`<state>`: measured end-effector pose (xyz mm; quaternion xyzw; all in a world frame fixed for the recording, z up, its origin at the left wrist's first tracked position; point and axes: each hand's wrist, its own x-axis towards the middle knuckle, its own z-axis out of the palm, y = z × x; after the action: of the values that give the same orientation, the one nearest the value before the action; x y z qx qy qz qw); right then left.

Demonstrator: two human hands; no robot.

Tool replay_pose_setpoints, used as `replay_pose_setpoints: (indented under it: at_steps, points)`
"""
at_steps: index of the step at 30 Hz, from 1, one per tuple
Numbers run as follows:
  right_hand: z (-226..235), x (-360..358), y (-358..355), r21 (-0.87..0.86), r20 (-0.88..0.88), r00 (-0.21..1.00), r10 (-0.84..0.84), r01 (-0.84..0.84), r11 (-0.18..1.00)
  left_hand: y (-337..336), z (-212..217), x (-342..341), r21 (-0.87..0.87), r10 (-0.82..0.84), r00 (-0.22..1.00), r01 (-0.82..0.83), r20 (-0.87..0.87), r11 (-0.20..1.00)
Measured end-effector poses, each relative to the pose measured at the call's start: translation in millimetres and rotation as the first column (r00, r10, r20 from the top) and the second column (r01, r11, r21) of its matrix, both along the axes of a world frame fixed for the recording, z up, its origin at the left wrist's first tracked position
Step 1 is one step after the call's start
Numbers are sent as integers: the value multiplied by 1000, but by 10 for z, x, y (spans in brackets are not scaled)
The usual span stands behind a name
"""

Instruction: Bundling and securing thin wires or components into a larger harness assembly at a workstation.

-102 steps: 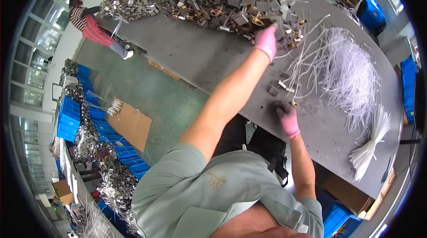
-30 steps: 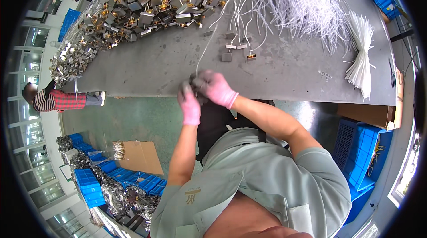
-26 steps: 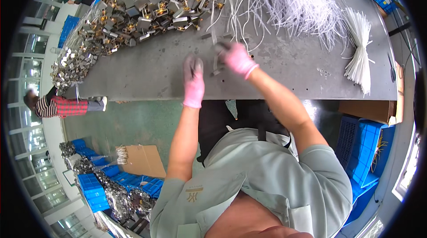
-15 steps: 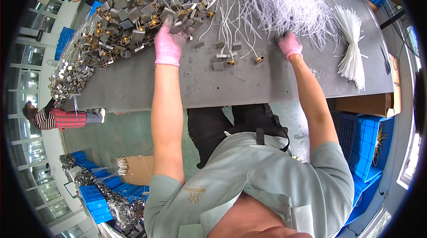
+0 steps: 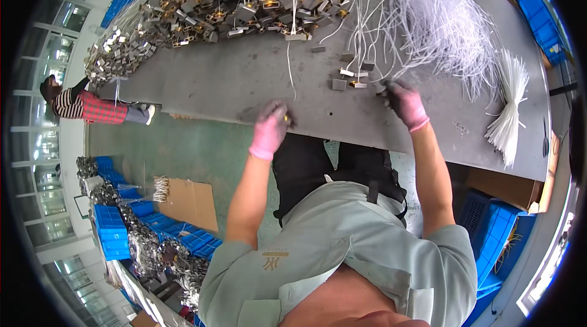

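Note:
My left hand (image 5: 271, 128), in a pink glove with darkened fingers, is closed just over the table's near edge. A small part with a brass-coloured bit (image 5: 286, 119) shows at its fingertips. Further right, my right hand (image 5: 405, 106), gloved alike, has its fingers bent together low over the tabletop. What they pinch is hidden. Left of it lie several small grey blocks (image 5: 339, 84) with white cords. A big heap of grey blocks with brass-coloured parts (image 5: 244, 9) lies beyond my left hand. Past my right hand is a loose tangle of thin white strands (image 5: 437, 21).
A tied bundle of white strands (image 5: 510, 107) lies at the right of the dark grey table (image 5: 226, 82). Blue crates (image 5: 489, 241) stand below on the right. More crates (image 5: 110, 232) and a cardboard sheet (image 5: 192, 205) are at lower left. Another person (image 5: 92, 104) is at far left.
My left hand has come back from the heap to the near edge, with a small part at its fingertips. My right hand has moved from the tangle's edge towards the small blocks. The view has shifted.

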<state>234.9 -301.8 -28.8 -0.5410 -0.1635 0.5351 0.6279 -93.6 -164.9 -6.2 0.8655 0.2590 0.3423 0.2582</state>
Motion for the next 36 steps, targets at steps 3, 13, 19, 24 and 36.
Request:
replay_pose_setpoints:
  at_steps: [3,13,19,24,36]
  points:
    - [39,-223,259,39,213,968,136,-147,988,-343,-217,-414,-844,137,940,209,313,495]
    - [172,-1245,1354,178,-95,943,319,-299,937,-1177,-374,-1333,-953,199,970,-189,-143,238]
    - [407,-1125,1427,271,-112,993,37,-6,963,-1312,-520,-1851,-955,331,923,-256,-197,147]
    - [494,-746,1402,305,-34,988,-151,154,940,-1276,-608,-1994,-929,330,911,-321,-249,184]
    - [535,-511,1072,335,-61,972,-227,235,913,-1081,-625,-1880,-924,348,910,-314,-227,219]
